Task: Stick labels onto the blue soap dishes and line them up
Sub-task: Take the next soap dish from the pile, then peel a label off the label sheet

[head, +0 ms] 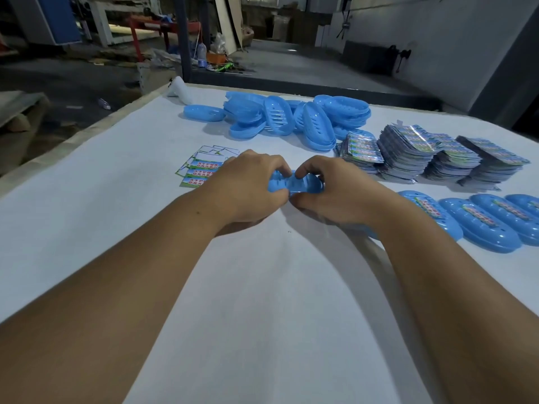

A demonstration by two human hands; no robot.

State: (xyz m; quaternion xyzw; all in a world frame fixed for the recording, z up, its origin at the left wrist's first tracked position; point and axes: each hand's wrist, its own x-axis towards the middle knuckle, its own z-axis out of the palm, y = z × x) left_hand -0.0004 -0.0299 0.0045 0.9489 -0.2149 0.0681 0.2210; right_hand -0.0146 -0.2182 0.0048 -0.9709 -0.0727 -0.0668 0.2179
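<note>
Both hands are curled round one blue soap dish at bench centre: left hand grips its left end, right hand its right end, fingertips hooked over the far rim w/ thumbs meeting at the near edge, so each grip is clamped on the dish. Can't tell if a label is already under the fingers; the slotted top shows between the hands, no print visible. Step in hand looks like seating or pressing a label, or squaring the dish up before one goes on. To do it well: keep the dish flat on the bench, press from the middle out toward the ends so no bubbles or creases, keep the label square to the long axis like those on the finished ones. Just left of the hands lies a small fan of loose labels, near enough to reach. Beyond, a heap of unlabelled dishes sits at the far side. To the right, tall label stacks, and nearer, a row of labelled dishes laid side by side; this dish prob. goes at the row's left end, same angle, edges touching or just beside.
</note>
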